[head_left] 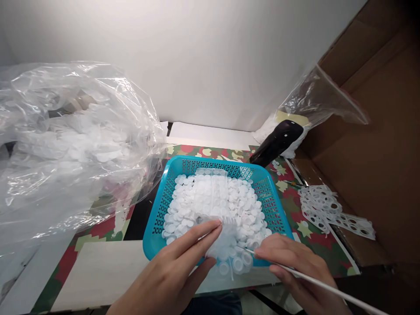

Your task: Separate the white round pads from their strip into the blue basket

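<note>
From the head view, the left hand (pixel 170 273) lies with long, open fingers at the edge of a thin clear plastic film (pixel 211 197). It seems to touch the film, but I cannot tell if it really grasps it. The right hand (pixel 295 267) is closed around a long, thin white stick (pixel 315 280), and the tip of this stick points toward a heap of small round white discs (pixel 241 197). The discs lie in a shallow turquoise plastic basket with mesh walls (pixel 210 162), and this basket stands on a surface with a red and green pattern (pixel 288 197). Some discs lie at the front rim, just under the hands.

The discs look light and loose, so a small push of the stick could move them over the rim, and they could drop on the pale wooden board (pixel 98 275). A quick pull could also make the film catch the discs and drag them. Near the basket on the left is a large clear plastic bag (pixel 75 144) with white discs inside, and on the right lies a white perforated sheet with round holes (pixel 321 210).
</note>
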